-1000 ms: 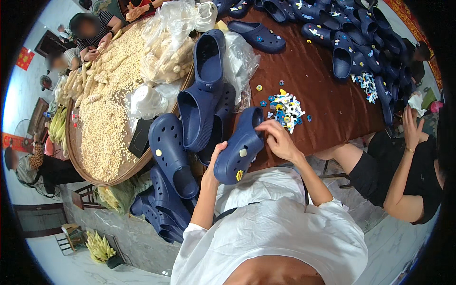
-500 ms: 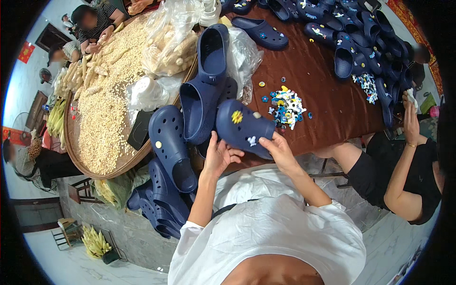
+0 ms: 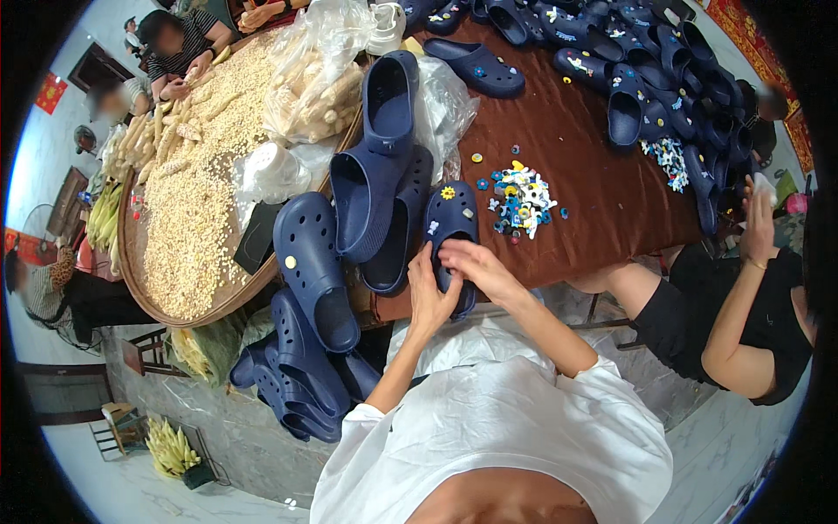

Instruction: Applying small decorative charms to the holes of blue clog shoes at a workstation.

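Observation:
A navy clog (image 3: 449,210) rests toe-away near the table's front edge, with a yellow flower charm, a small white figure charm and a pale charm on its upper. My left hand (image 3: 430,293) grips its left side around the opening. My right hand (image 3: 478,265) curls its bent fingers over the clog's opening; the fingertips are partly hidden. Just beyond, to the right, lies a pile of small colourful charms (image 3: 525,199). Close by on the left are stacked plain navy clogs (image 3: 371,201) and another clog with one cream charm (image 3: 305,249).
A large round tray (image 3: 128,262) of corn kernels stands at left, with a plastic bag of cobs (image 3: 319,87) on it. Many decorated clogs (image 3: 646,74) heap at the far right. A seated person (image 3: 742,314) works at right; more clogs (image 3: 297,375) hang low at left.
The clog has turned from sideways to toe-away and come down toward the table, its opening now showing. My right hand has moved from its heel to the opening; my left hand shifted right.

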Action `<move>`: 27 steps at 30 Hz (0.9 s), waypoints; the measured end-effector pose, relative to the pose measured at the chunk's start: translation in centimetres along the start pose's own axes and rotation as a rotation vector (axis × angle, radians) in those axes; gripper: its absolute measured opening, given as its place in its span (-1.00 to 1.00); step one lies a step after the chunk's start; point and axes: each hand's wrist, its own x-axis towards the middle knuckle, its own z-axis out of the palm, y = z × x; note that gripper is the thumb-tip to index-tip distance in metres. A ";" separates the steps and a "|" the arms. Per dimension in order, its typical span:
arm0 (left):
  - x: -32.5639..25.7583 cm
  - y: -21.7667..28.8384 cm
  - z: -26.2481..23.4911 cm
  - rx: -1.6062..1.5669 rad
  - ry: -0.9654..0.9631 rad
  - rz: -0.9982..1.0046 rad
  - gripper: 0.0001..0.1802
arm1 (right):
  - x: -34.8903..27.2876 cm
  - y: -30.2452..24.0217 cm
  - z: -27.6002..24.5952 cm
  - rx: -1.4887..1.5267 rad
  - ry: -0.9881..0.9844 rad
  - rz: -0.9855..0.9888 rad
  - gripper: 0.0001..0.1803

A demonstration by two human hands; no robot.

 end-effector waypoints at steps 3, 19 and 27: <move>-0.2 0.1 0.1 -0.007 -0.006 0.004 -0.22 | -0.7 -0.7 -0.7 -0.171 -0.056 -0.059 -0.81; 1.1 0.0 -1.2 -0.090 -0.049 -0.078 -0.42 | 17.6 -2.5 -11.2 -1.685 0.380 -0.610 -0.53; 2.7 0.3 -0.4 -0.031 0.017 -0.003 -0.40 | 13.9 -3.6 -11.7 -1.871 0.378 -0.699 -0.77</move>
